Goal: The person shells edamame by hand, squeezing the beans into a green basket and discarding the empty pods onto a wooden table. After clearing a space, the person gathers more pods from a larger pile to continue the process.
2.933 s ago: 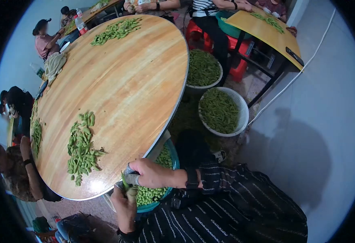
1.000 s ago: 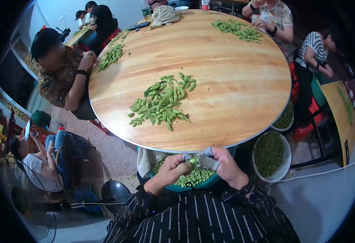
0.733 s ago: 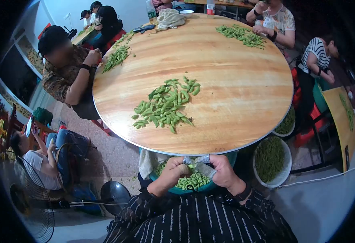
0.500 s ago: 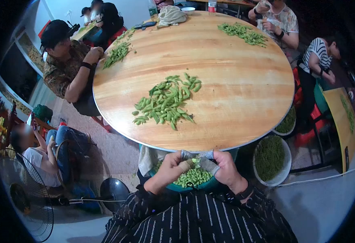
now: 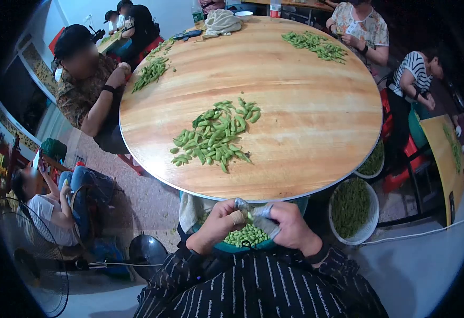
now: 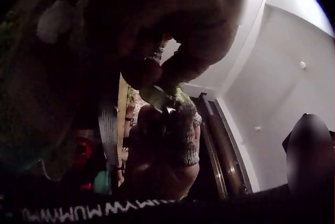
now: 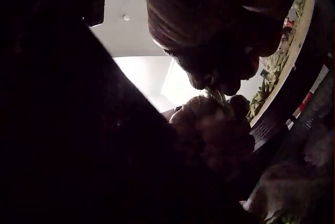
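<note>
In the head view both hands meet just off the near edge of the round wooden table [image 5: 306,132]. The left hand [image 5: 213,228] and right hand [image 5: 293,225] pinch a green soybean pod [image 5: 250,216] between wrapped thumbs and fingertips. Only a small part of the pod shows; the fingers cover the rest. Below them a teal basin [image 5: 237,247] holds shelled green beans [image 5: 248,234]. A heap of pods [image 5: 216,132] lies on the table ahead. The left wrist view is dark, with the pod [image 6: 153,98] between both hands' fingertips.
A pale cloth [image 5: 188,212] hangs at the basin's left. White tubs of pods [image 5: 352,209] stand at the right under the table's edge. A fan [image 5: 36,259] is at lower left. Other people sit around, one [image 5: 86,79] at the table's left side.
The head view has swung from the right to face the table squarely. A long pod stuck out between the hands earliest; now little shows. Lately the right fingers have shifted slightly left over it.
</note>
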`<state>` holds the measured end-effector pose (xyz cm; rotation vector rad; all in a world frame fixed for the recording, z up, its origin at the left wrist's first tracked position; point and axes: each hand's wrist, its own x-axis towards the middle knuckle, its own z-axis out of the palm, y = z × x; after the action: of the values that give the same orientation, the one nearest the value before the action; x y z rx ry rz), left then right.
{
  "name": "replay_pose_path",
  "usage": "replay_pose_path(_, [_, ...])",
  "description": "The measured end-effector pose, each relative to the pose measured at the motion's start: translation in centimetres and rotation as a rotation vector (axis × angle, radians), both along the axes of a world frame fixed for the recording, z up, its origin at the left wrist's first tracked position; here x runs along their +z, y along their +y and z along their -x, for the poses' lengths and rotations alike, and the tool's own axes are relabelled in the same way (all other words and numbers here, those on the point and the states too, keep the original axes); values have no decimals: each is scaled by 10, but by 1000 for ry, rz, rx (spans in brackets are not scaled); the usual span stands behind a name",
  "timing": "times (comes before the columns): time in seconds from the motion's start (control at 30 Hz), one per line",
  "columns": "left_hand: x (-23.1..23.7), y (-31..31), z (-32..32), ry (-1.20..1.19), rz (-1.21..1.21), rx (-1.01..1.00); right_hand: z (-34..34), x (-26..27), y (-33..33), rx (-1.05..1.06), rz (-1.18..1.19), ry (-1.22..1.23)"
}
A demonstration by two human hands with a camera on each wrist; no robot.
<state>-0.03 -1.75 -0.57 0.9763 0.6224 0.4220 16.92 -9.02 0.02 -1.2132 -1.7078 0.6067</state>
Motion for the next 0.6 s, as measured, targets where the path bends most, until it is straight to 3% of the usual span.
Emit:
replay_pose_path(0.03, [-7,1,1,28,7,-1,-1,1,1,24,-41,-105])
replay_pose_path(0.17, [-18,-2,0,-57,103,19,9,-18,3,48,136,461])
replay_pose_path(0.27, [-18,-4,-2,-101,100,18,0,-18,1,149,682,941])
replay_pose_path(0.4, [-7,-5,-5,-97,137,40,-1,-21,3,132,767,1164])
replay_pose_path(0.43, [-4,-5,-4,-111,143,34,-2,-25,4,162,757,1202])
replay_pose_path(0.6, [-1,-4,-2,-59,61,24,-2,-7,3,109,643,923])
